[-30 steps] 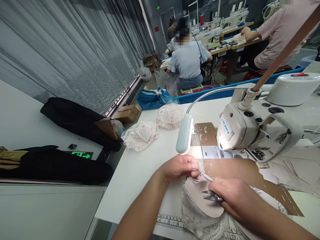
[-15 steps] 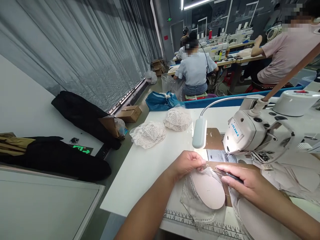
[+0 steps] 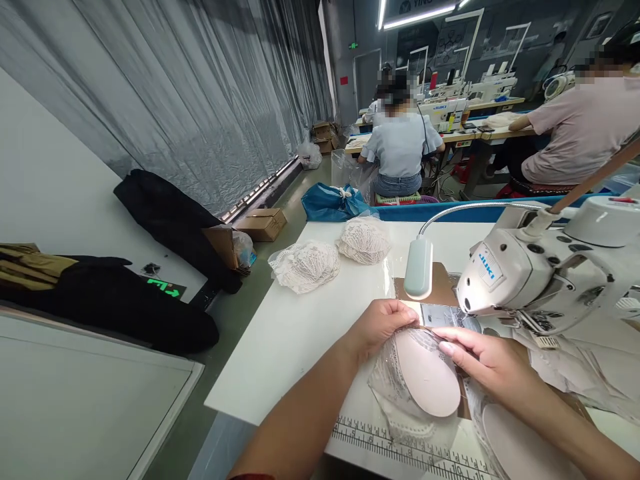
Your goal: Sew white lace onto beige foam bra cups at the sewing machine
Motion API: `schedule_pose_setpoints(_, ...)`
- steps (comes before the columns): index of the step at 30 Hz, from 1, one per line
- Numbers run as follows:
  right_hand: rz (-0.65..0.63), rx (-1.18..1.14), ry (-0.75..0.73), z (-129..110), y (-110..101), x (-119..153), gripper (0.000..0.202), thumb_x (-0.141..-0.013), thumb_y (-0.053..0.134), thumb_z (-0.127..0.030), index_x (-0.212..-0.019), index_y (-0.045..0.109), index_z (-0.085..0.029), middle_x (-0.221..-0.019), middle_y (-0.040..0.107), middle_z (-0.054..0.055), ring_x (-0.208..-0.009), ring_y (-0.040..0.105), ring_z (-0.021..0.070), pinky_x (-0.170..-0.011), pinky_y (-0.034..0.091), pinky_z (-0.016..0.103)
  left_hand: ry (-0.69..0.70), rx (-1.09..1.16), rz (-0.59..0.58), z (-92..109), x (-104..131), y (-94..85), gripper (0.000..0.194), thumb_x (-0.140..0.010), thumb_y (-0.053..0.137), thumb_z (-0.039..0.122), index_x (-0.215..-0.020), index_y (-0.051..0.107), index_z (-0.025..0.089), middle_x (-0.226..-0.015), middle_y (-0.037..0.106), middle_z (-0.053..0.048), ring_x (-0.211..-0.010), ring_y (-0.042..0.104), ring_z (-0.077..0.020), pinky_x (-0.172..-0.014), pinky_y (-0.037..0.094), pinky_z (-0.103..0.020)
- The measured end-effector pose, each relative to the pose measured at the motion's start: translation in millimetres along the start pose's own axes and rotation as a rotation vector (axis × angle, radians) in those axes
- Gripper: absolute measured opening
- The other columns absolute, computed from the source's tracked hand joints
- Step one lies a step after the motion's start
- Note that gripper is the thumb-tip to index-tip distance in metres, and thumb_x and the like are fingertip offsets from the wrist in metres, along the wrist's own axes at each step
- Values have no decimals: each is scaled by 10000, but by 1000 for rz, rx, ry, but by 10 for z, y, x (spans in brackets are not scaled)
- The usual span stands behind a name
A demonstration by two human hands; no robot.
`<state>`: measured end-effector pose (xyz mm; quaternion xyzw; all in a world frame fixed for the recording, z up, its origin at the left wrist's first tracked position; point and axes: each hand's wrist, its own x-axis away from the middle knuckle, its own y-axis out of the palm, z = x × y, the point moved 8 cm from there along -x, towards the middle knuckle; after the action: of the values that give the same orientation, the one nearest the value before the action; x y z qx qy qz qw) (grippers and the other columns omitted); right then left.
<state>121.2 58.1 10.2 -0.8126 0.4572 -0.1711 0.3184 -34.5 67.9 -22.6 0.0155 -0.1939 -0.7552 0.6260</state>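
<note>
Lace-edged pale-pink oval cup (image 3: 431, 377) lies before the white sewing machine (image 3: 510, 270). Your left hand's (image 3: 381, 327) fingers pinch its edge; your right hand (image 3: 493, 360) grips half-hidden dark scissors (image 3: 433, 332). Slack fabric could invite nicks.

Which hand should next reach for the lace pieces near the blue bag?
Left, I'd judge: the left hand is nearer those lace pieces; the right hand is farther off. The left pinches the edge of the pale cup, so its grip would probably need freeing first.

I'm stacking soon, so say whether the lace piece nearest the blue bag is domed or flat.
Domed: the lace piece bulges up from the white table.
</note>
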Motion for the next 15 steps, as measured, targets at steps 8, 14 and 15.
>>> schedule_pose_setpoints(8,-35,25,-8,-144,249,-182,386,-951,419,-439,-1194,651,-249,-1230,675,29,-1122,625,216,-953,509,375,48,-49,17,52,28,12,304,-658,788,397,-696,673,118,-1031,653,-92,-963,582,-198,-890,437,-329)
schedule_pose_setpoints(14,32,126,42,164,81,-49,386,-937,421,-483,-1156,668,-282,-1182,699,22,-1081,645,256,-919,519,428,155,-231,91,337,100,-95,336,-772,682,465,-749,666,130,-1030,643,-84,-977,575,-211,-866,437,-331)
schedule_pose_setpoints(15,55,175,63,285,6,14,392,-926,432,-499,-1152,671,-284,-1166,706,30,-1063,652,277,-899,525,451,181,-282,141,409,136,-133,327,-781,672,467,-763,660,140,-1005,634,-69,-954,565,-204,-857,431,-330)
